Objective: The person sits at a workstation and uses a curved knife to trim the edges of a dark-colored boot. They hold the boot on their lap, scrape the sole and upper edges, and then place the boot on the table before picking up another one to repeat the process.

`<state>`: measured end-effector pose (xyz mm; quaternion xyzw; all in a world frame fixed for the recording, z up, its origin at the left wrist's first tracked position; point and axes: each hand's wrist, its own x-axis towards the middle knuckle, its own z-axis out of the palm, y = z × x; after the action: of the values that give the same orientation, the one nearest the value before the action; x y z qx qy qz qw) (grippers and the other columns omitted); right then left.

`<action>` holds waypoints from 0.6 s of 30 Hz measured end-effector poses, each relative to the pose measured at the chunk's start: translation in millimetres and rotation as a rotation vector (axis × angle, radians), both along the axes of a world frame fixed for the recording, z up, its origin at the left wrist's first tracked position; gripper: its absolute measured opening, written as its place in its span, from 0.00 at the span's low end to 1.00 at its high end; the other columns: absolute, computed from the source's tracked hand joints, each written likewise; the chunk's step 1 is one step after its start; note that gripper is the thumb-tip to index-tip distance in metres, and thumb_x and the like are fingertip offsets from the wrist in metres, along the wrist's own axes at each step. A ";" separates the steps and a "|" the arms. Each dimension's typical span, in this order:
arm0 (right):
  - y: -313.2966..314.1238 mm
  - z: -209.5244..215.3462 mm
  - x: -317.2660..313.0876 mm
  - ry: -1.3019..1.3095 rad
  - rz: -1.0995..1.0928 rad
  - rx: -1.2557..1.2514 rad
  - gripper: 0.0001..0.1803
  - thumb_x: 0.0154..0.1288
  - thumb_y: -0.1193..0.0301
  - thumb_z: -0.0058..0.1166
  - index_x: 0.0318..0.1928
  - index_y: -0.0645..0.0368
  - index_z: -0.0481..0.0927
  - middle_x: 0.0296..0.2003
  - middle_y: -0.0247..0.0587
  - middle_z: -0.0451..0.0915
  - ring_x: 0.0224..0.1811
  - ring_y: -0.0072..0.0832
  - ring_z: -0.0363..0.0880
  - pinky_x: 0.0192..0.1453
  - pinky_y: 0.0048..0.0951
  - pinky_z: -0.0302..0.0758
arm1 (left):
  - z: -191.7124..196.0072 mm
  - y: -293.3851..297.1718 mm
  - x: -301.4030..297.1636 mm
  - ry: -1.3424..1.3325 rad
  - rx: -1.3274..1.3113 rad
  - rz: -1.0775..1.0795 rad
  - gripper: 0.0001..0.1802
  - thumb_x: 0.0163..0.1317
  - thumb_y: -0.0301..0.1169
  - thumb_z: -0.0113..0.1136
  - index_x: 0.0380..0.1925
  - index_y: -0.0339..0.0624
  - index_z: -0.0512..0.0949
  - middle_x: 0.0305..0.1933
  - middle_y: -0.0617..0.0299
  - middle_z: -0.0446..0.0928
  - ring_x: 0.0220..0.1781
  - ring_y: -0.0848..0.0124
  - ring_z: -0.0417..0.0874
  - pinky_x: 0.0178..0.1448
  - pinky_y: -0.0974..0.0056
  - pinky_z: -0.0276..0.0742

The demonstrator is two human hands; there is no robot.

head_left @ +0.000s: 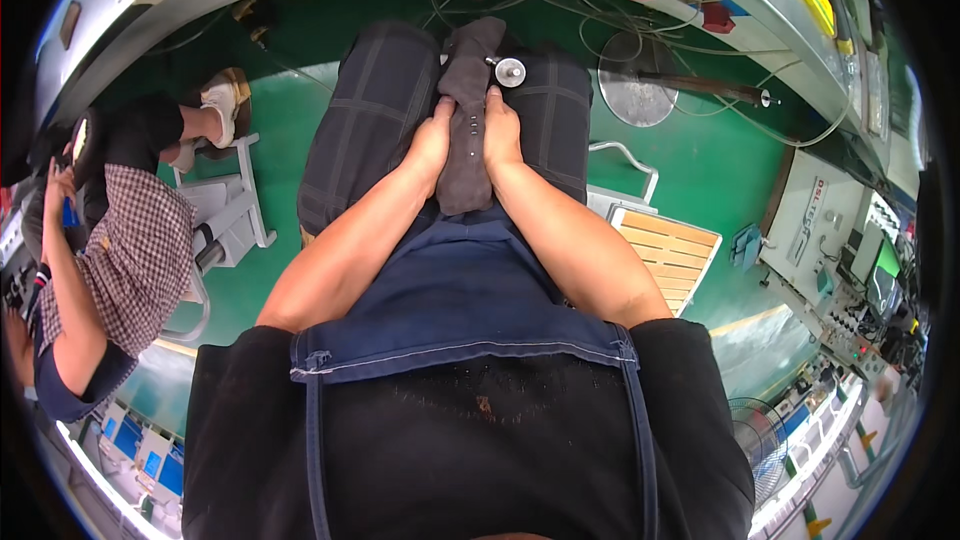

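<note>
A long, dark grey piece that looks cloth-covered [466,145] lies lengthwise over my lap, between my thighs. Small shiny dots run in a row down its middle, and its exact kind cannot be made out. My left hand [431,147] grips its left side, thumb pointing away from me. Against the opposite side, my right hand [503,132] is closed in the same way. Most fingers of both hands are hidden beneath or behind the piece. Just beyond the right hand, a round silver knob [510,72] sticks out by the piece's far end.
Ahead runs a pale workbench edge [780,10] with loose cables below it. A round metal base [637,80] with a rod stands on the green floor. At right is a slatted wooden seat [668,245]. Another person [130,240] sits at left beside a grey stool frame [235,200].
</note>
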<state>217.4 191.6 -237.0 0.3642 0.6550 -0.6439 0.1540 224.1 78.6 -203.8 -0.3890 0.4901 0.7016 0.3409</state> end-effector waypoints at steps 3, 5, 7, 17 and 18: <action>0.9 3.4 -1.0 -0.019 -0.040 -0.047 0.34 0.83 0.50 0.36 0.51 0.73 0.84 0.45 0.55 0.87 0.48 0.41 0.85 0.58 0.39 0.75 | 12.2 -1.3 -2.3 0.002 0.030 -0.030 0.32 0.79 0.56 0.43 0.58 0.38 0.78 0.50 0.56 0.84 0.49 0.65 0.86 0.54 0.58 0.82; -0.1 12.9 -5.2 -0.026 -0.044 -0.067 0.35 0.83 0.50 0.36 0.51 0.73 0.84 0.44 0.54 0.87 0.47 0.40 0.86 0.56 0.40 0.76 | 29.8 -2.7 -9.2 -0.014 0.041 -0.049 0.32 0.79 0.55 0.42 0.58 0.37 0.78 0.51 0.56 0.84 0.50 0.65 0.86 0.54 0.58 0.83; -2.0 29.2 -3.2 -0.035 -0.037 -0.062 0.35 0.83 0.50 0.36 0.50 0.73 0.84 0.43 0.53 0.87 0.45 0.39 0.86 0.53 0.40 0.78 | 47.1 -3.9 -11.3 0.032 0.085 -0.053 0.32 0.80 0.55 0.40 0.58 0.36 0.77 0.50 0.55 0.84 0.50 0.65 0.86 0.55 0.58 0.83; -10.4 196.3 -4.0 0.068 -0.109 -0.361 0.28 0.84 0.53 0.40 0.52 0.70 0.79 0.41 0.47 0.84 0.39 0.33 0.86 0.44 0.37 0.83 | 127.5 -21.6 -18.0 0.430 0.078 -0.244 0.41 0.78 0.57 0.41 0.60 0.21 0.76 0.58 0.40 0.82 0.58 0.59 0.85 0.58 0.57 0.82; -10.8 199.7 -4.4 0.083 -0.119 -0.375 0.28 0.84 0.53 0.41 0.52 0.70 0.79 0.41 0.46 0.84 0.39 0.32 0.86 0.44 0.37 0.83 | 122.7 -20.4 -19.9 0.411 0.084 -0.219 0.40 0.78 0.56 0.42 0.59 0.21 0.76 0.57 0.41 0.83 0.56 0.60 0.86 0.57 0.58 0.82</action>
<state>213.0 180.8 -37.3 0.3406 0.5066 -0.7770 0.1536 204.1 58.2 -81.2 -0.1678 0.5586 0.7449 0.3238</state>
